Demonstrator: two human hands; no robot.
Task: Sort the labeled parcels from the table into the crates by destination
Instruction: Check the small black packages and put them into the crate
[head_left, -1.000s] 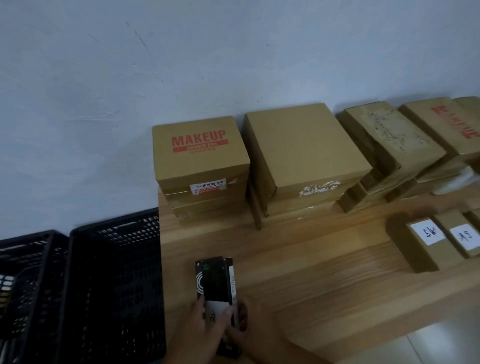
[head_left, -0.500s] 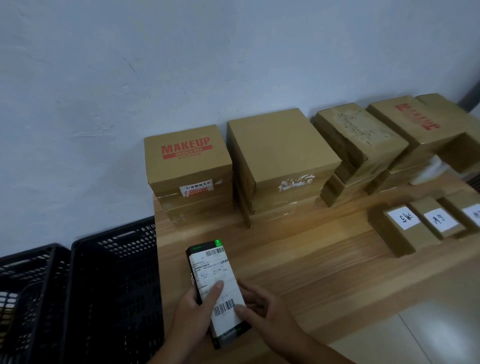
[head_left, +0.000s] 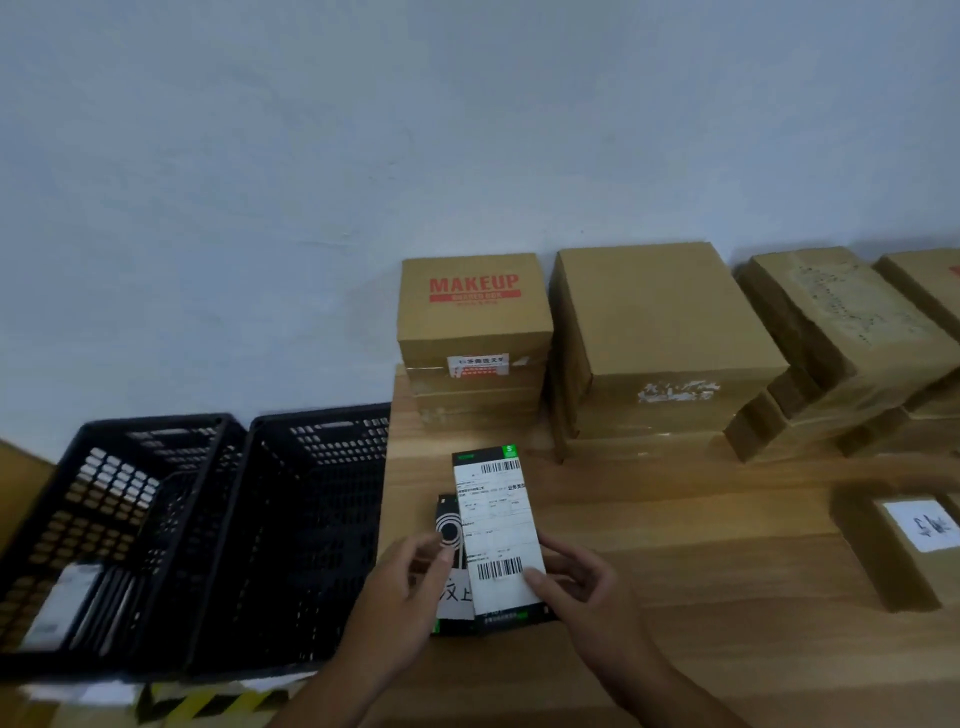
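A flat black parcel with a white barcode shipping label faces up near the table's left edge. My right hand grips its lower right side, thumb on the label. A second black parcel with a round white mark lies partly under it on the left, and my left hand holds that one by its lower part. Two black plastic crates stand left of the table: the near crate and the far crate, which holds flat parcels.
Stacks of brown cardboard boxes line the wall, one printed MAKEUP, a plain one beside it, more at the right. A small brown box with a white handwritten label lies at the table's right. Yellow-black floor tape shows below the crates.
The view has swung left, so the crates show more fully. The labelled parcel has shifted right off a second black parcel, and each hand now holds one.
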